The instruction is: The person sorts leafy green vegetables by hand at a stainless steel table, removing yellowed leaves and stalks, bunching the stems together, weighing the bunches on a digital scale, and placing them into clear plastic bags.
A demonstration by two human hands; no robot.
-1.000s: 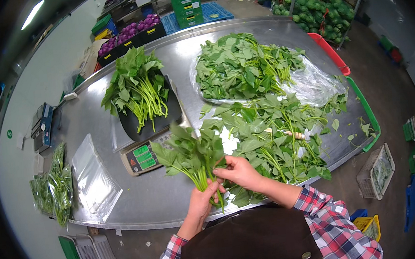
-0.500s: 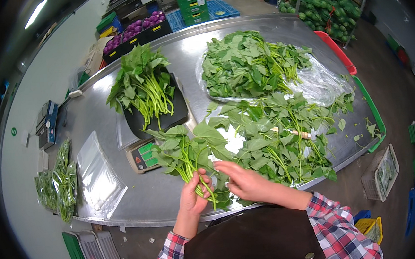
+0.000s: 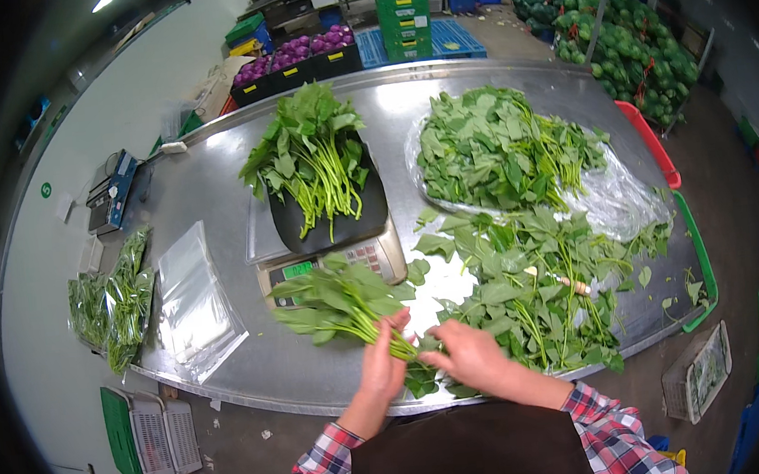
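Observation:
My left hand [image 3: 385,361] is closed round the stems of a bunch of leafy greens [image 3: 340,298], held tilted with the leaves to the left, in front of a digital scale [image 3: 372,254]. My right hand [image 3: 471,354] is beside the cut stem ends, thumb and fingers apart; the thumb tip is at or very near the stems. A larger bunch of greens [image 3: 316,162] lies on the scale's black tray [image 3: 373,215]. Loose greens [image 3: 508,289] spread over the table right of my hands, with a wooden-handled tool [image 3: 572,284] among them.
A big heap of greens [image 3: 498,152] sits on clear plastic [image 3: 622,200] at the far right. Flat plastic bags [image 3: 193,301] and bagged greens [image 3: 126,301] lie left on the metal table [image 3: 214,179]. A red bin [image 3: 653,144] and green bin [image 3: 701,261] border the right edge.
The bunch has swung from upright to tilted left, with its leaves over the scale's front. My right hand has come down from the leaves to the stem ends. The view has shifted.

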